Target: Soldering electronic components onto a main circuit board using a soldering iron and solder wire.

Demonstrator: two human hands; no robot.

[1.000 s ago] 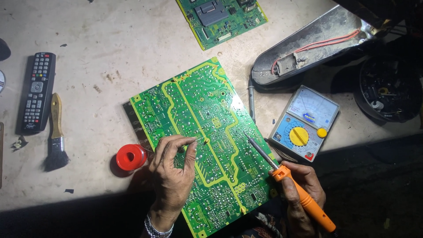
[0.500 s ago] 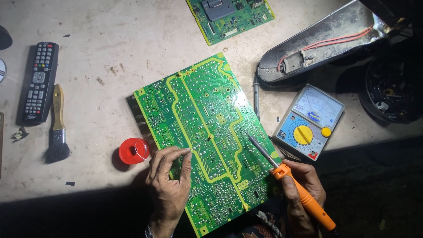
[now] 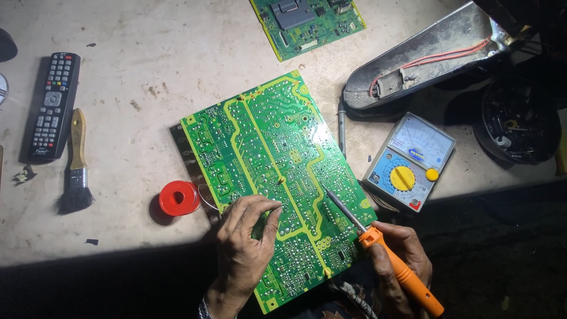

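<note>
Two hands work over a large green circuit board (image 3: 269,159) lying solder-side up, tilted, on the table (image 3: 147,35), laced with yellow-green traces. Left hand (image 3: 245,245) pinches at its lower surface; right hand (image 3: 398,257) grips an orange soldering iron (image 3: 384,248), tip touching the board.

Pretty grubby setup here, a pale, stained desk (image 3: 147,118) with scuffs and little dark crumbs all over it, lit hard from above so the middle glares bright while the near edge and the whole right side drop off into almost black shadow.
</note>
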